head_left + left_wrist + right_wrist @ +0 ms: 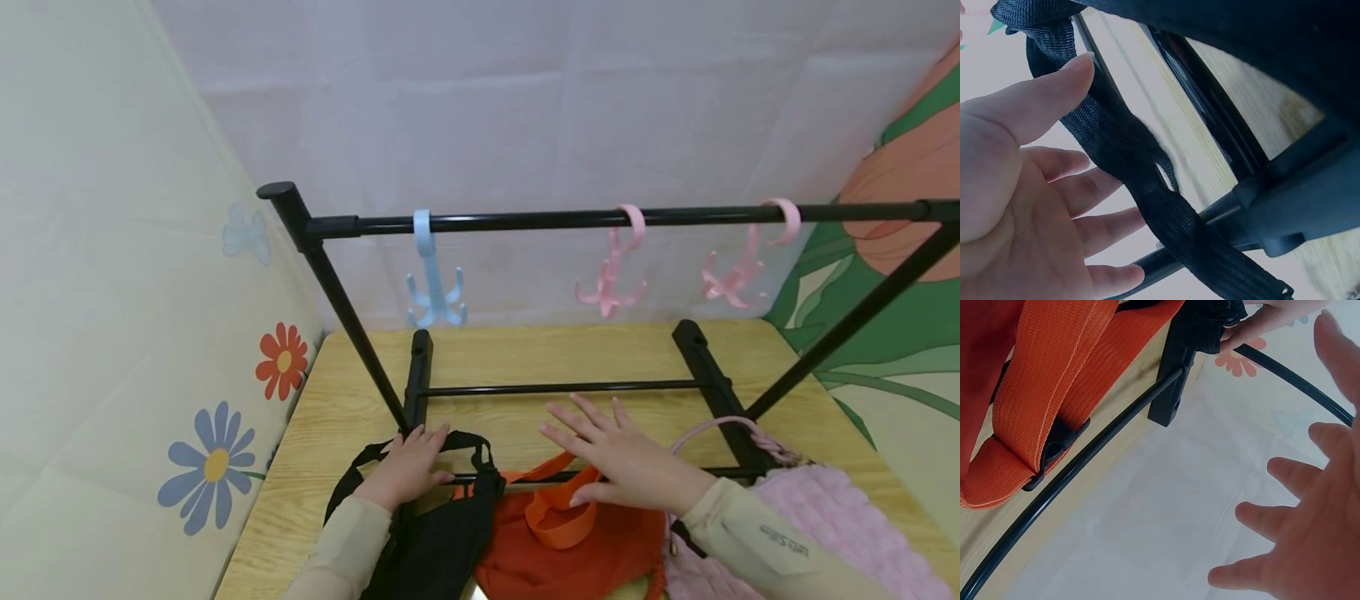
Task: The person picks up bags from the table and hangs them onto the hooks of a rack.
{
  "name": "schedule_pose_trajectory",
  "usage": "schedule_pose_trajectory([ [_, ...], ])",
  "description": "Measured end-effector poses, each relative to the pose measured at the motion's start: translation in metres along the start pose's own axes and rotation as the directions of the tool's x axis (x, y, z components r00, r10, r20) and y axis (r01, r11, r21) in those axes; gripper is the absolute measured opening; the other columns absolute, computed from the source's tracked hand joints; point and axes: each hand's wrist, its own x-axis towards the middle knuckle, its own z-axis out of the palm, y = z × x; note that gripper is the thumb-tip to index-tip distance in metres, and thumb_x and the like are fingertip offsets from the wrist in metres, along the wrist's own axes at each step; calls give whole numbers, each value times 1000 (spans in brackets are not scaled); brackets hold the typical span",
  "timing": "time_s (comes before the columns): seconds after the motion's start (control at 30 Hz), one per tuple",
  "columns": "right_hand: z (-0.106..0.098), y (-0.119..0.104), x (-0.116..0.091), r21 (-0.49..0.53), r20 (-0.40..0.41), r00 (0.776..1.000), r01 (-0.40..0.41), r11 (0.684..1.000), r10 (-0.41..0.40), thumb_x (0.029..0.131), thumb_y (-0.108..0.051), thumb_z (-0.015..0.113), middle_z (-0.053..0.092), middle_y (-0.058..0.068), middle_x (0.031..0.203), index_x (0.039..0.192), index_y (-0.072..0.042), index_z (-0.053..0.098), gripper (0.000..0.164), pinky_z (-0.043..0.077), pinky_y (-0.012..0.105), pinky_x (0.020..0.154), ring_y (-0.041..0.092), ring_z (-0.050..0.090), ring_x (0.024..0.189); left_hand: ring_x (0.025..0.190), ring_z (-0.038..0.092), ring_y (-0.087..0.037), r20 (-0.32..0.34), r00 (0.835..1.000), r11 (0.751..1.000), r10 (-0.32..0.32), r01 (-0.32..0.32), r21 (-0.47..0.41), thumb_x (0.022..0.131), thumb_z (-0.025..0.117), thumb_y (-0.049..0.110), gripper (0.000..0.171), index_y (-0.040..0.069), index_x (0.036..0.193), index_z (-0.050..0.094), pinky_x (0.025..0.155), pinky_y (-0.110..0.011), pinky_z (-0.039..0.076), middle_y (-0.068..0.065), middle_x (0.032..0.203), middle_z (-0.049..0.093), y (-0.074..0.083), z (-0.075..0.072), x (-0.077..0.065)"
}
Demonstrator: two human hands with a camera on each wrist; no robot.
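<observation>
My left hand (405, 468) is at the top of a black bag (431, 546), by its webbing strap (1116, 140). In the left wrist view the thumb lies across the strap's near side and the loosely extended fingers reach its edge, without closing round it. My right hand (626, 458) hovers with spread fingers above an orange bag (573, 558) and its looped orange strap (558, 508), holding nothing. The right wrist view shows these fingers apart from the orange strap (1054, 381) and its black buckle (1057, 447).
A black rack stands on the wooden table (570, 350), its top bar (525, 221) carrying a blue hook hanger (433, 283) and two pink ones, one nearer the middle (609, 279), one farther right (733, 275). A pink quilted bag (847, 533) lies at right.
</observation>
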Motion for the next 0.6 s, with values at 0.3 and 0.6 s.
schedule_pose_trajectory([
  [0.3, 1, -1, 4, 37, 6, 1000, -4, 999, 3, 89, -50, 67, 21, 14, 166, 161, -23, 24, 89, 22, 82, 102, 49, 19, 148, 119, 57, -41, -42, 999, 995, 24, -20, 96, 91, 75, 23, 56, 0, 139, 54, 103, -65, 39, -20, 123, 64, 3, 1, 1],
  [0.6, 6, 1, 4, 59, 1, 1000, -1, 998, 1, 88, -50, 68, 19, 13, 167, 162, -24, 22, 91, 22, 83, 101, 49, 19, 148, 117, 56, -38, -75, 996, 985, 52, -39, 166, 91, 75, 25, 38, 4, 121, 67, 94, -57, 46, -16, 123, 62, 8, 4, 1],
])
